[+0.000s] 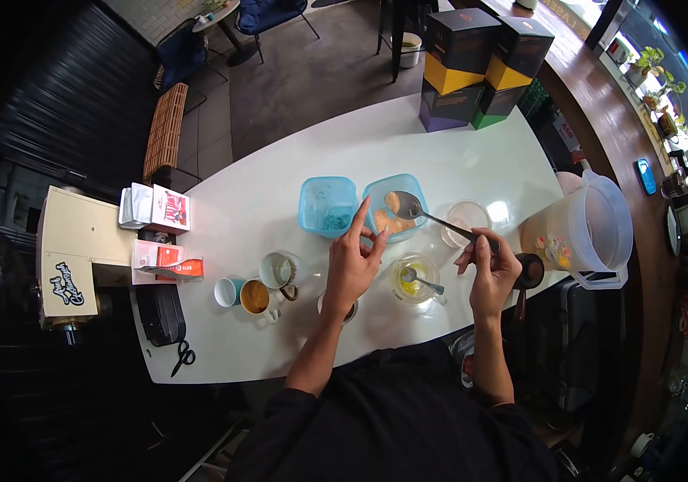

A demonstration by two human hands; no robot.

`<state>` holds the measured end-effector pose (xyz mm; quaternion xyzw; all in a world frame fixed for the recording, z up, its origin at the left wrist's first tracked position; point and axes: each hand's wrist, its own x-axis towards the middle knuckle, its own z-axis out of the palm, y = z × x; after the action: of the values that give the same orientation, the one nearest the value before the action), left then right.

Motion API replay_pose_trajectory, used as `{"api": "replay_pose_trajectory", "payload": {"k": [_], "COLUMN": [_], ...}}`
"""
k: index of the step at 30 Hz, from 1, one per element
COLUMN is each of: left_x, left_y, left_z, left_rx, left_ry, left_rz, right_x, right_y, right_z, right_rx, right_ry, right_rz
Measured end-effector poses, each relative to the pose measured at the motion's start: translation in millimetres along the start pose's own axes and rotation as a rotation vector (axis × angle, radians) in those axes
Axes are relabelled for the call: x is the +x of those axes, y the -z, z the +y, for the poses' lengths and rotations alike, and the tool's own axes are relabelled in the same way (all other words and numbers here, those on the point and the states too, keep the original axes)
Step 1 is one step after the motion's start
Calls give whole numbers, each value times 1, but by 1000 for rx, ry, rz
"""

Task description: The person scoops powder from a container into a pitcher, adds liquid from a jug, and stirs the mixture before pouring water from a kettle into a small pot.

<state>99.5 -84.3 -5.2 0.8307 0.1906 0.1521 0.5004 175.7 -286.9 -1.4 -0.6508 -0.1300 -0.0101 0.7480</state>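
The right hand (492,277) has a closed grip: the thumb and the fingers pinch the handle of a large dark spoon (408,206) near its end. The bowl of this spoon is above the blue box with light brown powder (419,227), which is my landmark, and some of the same powder seems to be at the bowl. The left hand (350,269) has an open grip and holds nothing; its index finger is extended and the thumb is apart from it. The index fingertip is at the left side of the landmark, but I cannot tell if it touches the rim. Just to the left of the landmark, on the white surface (240,193), stands the other blue box (327,207) with teal content. To its right is a clear round container (476,215). Nearer to the body than the landmark is a clear cup (398,294) with yellow content and a small spoon (427,283) in it.
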Motion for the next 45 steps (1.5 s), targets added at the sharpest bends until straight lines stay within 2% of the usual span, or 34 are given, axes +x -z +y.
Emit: {"api": "replay_pose_trajectory", "payload": {"k": [14,16,19,23,28,32,38,40,45], "left_x": [-5,-7,-13,-22,-25,-25,-24,-24,-25], "left_y": [1,8,13,16,18,17,14,14,18], "left_z": [-9,2,8,-5,-16,-16,-17,-15,-16], "left_rx": [-28,-15,-88,-107,-47,-54,-82,-85,-88], "left_ry": [-77,48,75,-1,-30,-50,-20,-16,-26], "left_rz": [95,26,-23,-61,-190,-213,-200,-186,-142], "right_x": [5,6,4,-6,-20,-28,-35,-35,-34], "right_y": [17,22,32,48,70,73,61,55,47], "right_z": [-3,-10,-19,-29,-39,-49,-61,-61,-61], "right_rx": [216,205,231,212,53,-69,-311,-433,-476], "right_ry": [-71,-80,-61,-49,-10,23,44,137,180], "right_rz": [9,17,33,38,-58,-120,-226,-333,-387]}}
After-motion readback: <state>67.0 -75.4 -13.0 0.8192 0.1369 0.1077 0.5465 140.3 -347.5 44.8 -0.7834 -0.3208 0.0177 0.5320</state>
